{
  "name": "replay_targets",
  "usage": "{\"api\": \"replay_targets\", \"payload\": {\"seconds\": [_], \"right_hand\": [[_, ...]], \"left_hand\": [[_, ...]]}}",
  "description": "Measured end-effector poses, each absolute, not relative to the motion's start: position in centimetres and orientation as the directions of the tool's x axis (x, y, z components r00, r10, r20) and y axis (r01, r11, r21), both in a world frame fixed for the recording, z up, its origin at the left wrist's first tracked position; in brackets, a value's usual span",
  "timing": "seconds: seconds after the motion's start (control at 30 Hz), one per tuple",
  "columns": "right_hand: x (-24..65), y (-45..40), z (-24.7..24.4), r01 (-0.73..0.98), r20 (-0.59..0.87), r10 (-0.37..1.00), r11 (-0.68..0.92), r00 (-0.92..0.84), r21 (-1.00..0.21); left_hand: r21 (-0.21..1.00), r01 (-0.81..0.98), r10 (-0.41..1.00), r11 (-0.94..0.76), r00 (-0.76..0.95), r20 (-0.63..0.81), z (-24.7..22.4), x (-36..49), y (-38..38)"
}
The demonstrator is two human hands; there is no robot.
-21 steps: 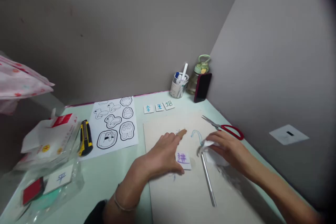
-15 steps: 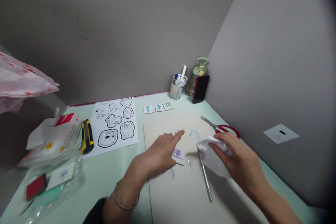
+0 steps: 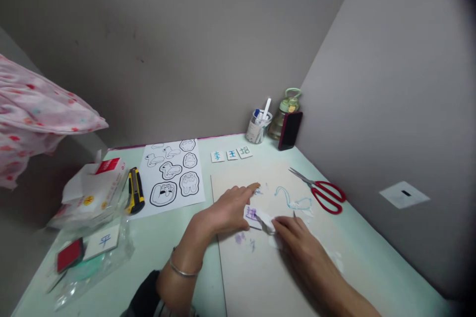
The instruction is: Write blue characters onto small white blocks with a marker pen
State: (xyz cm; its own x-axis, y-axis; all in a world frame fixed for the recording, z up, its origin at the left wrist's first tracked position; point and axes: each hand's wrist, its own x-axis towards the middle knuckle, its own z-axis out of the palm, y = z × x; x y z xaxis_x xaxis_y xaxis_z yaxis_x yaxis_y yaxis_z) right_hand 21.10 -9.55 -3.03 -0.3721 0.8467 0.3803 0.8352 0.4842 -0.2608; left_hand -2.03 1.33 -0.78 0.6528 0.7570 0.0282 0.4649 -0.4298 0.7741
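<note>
Nearest, a thin bangle [image 3: 184, 273] circles the left wrist, just off the left edge of a large beige board [image 3: 256, 287]. Purple smudges [image 3: 240, 238] mark the board's left part. Beyond them, the left hand [image 3: 226, 210] grips the left side of a small white tile [image 3: 253, 224] with thumb and fingers, the forefinger stretched past it. The tile lies flat on the left half of the board and bears a purple character. The right hand [image 3: 297, 237], over the middle of the board, pinches a crumpled white tissue [image 3: 266, 220], its tip at the character.

That is the fresh change: the tissue has come across from the blue drawing [image 3: 302, 204] on the board's right side to the tile, so the work now appears to be on the purple ink. Compared with the earlier frame, the drawing's body is uncovered, the red-handled scissors [image 3: 327, 196] at the board's far right show in full, and the silver rod [image 3: 294, 214] is mostly hidden by the right hand.

Left of the board are a red pad [image 3: 70, 254], a yellow-and-black cutter [image 3: 135, 191] and a printed sheet [image 3: 174, 174]. Past its far edge sit three lettered squares [image 3: 232, 154], then a jar of pens [image 3: 257, 130], a phone [image 3: 290, 131] and a green bottle [image 3: 277, 124].
</note>
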Motion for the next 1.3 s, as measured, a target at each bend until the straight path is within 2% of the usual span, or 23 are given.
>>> {"api": "replay_targets", "payload": {"seconds": [0.17,0.4,1.3], "right_hand": [[18.5,-6.7,-1.7,0.824,0.39,0.859,0.465,-0.332,-0.323],[15.4,-6.4,-1.8,0.847,0.31,0.889,0.429,-0.336,-0.313],[15.3,-7.8,-2.2,0.875,0.262,0.919,0.369,-0.294,-0.313]], "left_hand": [[0.822,0.414,0.787,-0.39,0.614,0.065,-1.3,-2.1,1.0],[0.85,0.422,0.857,-0.314,0.512,0.063,-2.3,-1.9,0.0],[0.827,0.511,0.866,-0.234,0.496,-0.062,-2.1,-1.5,-0.8]]}}
